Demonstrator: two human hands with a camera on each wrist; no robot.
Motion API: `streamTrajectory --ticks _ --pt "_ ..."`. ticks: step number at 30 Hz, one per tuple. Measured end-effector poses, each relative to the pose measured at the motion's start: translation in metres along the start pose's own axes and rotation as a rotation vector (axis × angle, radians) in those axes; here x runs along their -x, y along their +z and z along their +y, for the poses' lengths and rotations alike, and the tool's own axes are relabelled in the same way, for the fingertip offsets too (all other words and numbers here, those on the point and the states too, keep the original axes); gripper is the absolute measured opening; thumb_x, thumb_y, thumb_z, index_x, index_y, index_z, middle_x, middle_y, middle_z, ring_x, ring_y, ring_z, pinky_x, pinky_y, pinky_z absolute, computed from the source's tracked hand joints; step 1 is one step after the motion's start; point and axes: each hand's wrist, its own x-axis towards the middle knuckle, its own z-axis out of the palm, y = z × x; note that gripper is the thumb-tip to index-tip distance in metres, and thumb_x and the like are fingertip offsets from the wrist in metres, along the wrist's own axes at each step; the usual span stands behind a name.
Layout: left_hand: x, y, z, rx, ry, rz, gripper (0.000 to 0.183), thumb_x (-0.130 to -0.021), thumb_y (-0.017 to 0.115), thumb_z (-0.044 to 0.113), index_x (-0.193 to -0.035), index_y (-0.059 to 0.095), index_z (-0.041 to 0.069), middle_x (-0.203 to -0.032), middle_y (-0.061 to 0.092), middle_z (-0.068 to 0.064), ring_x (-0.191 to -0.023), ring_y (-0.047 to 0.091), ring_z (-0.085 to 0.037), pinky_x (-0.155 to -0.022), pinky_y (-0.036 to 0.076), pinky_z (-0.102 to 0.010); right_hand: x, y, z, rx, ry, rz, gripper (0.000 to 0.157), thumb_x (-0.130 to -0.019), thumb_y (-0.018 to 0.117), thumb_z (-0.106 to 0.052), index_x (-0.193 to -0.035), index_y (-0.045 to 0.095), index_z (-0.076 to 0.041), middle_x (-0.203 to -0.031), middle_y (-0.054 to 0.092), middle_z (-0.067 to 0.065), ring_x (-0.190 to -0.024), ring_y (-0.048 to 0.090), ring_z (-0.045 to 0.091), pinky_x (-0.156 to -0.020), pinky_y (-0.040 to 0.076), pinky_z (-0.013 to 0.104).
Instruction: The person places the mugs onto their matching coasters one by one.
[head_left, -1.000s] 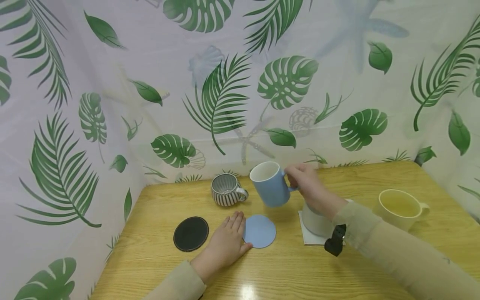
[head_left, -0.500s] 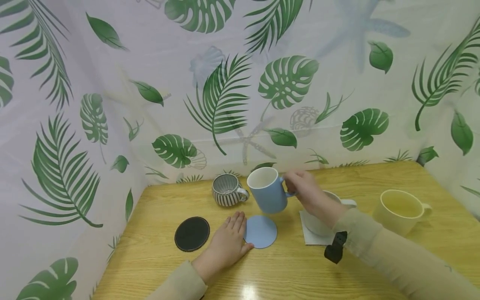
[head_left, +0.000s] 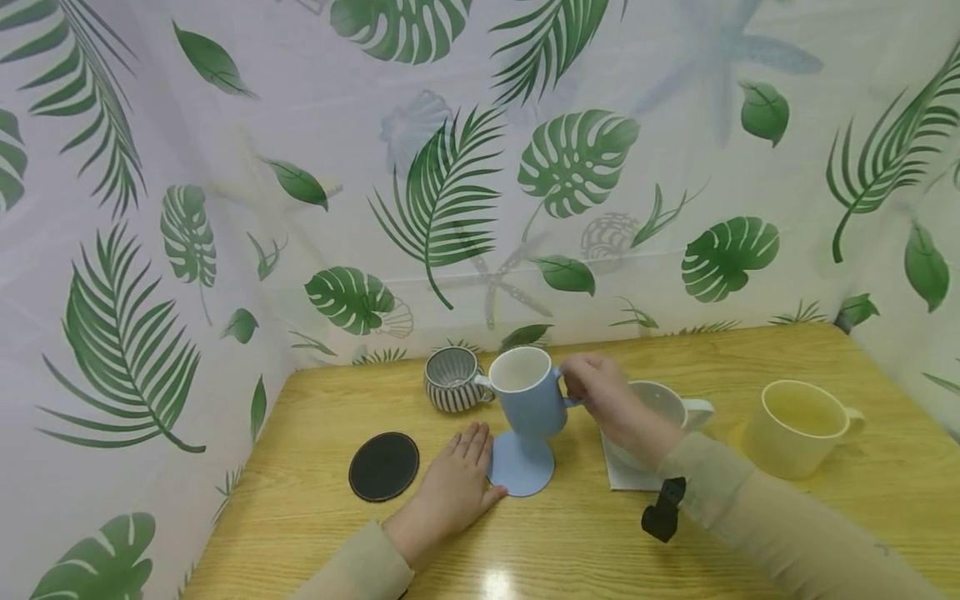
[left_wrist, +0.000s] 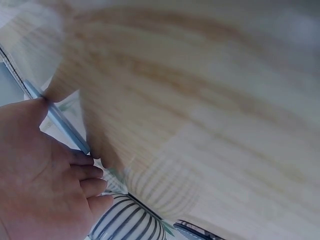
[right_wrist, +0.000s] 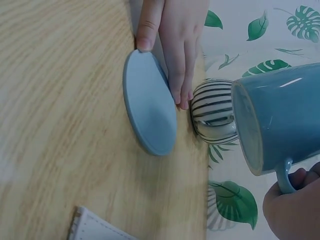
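Note:
My right hand (head_left: 618, 404) pinches the handle of a light blue mug (head_left: 534, 412), which is upright with a white inside. The mug is raised over the far part of a round blue coaster (head_left: 521, 468), and its base shows clear of the table in the right wrist view. My left hand (head_left: 448, 490) lies flat on the wood, its straight fingers along the coaster's left edge and the thumb at the near edge. Seen from the left wrist, the coaster (left_wrist: 62, 122) is a thin blue strip between thumb and fingers.
Behind the left fingertips stands a striped cup (head_left: 450, 398), its handle beside the mug. A round black coaster (head_left: 384, 467) lies left. On the right, a white cup (head_left: 699, 410) on a square white coaster (head_left: 624, 477) is partly hidden by my arm; a yellow cup (head_left: 783, 442) stands beyond.
The right hand has brought the blue mug down and slightly left, so it now overlaps the blue coaster's far edge in the head view. The left hand has stayed in place.

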Motion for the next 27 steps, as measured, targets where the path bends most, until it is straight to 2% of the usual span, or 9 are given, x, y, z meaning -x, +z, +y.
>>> streamTrajectory --ticks 5,27 --pt "0.0 0.0 0.0 -0.008 -0.003 0.009 0.08 -0.11 0.043 0.062 -0.165 0.037 0.004 -0.174 0.033 -0.014 -0.163 0.032 -0.028 -0.132 0.034 -0.04 0.0 0.003 0.009 -0.057 -0.023 0.003 0.046 -0.094 0.049 -0.001 -0.054 0.035 -0.019 -0.054 0.035 -0.008 -0.061 0.035 0.01 -0.067 0.034 0.024" --pt "0.001 0.0 0.001 0.002 -0.007 0.001 0.08 -0.11 0.042 0.062 -0.165 0.036 0.004 -0.174 0.032 -0.014 -0.163 0.031 -0.027 -0.133 0.033 -0.04 0.003 0.008 0.037 -0.083 0.007 0.015 0.045 -0.095 0.048 -0.002 -0.055 0.036 -0.019 -0.056 0.035 -0.007 -0.066 0.038 0.012 -0.07 0.035 0.024"
